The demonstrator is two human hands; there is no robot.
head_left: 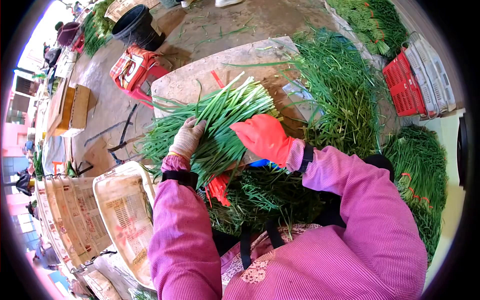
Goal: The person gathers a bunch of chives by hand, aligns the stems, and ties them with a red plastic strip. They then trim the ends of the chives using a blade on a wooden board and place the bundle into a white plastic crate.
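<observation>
A thick bunch of garlic chives (225,117) lies across a worn board (185,90), pale stem ends to the upper right and green leaf tips to the left. My left hand (189,137), in a knitted glove, has its fingers curled round some leaves near the bunch's left side. My right hand (262,137), in an orange rubber glove, is closed over the bunch's right side, fingers pressed together and pointing left. Whatever may be in that grip is hidden. Red ties (218,190) hang below the bunch, and another red strip (217,79) lies on the board.
Loose chives (340,90) are heaped right of the board, with dark trimmings (265,200) below it. Tied bundles (417,185) lie at far right, near a red crate (404,85). White baskets (125,215) stand left; a red stool (137,75) and black bucket (137,27) stand behind.
</observation>
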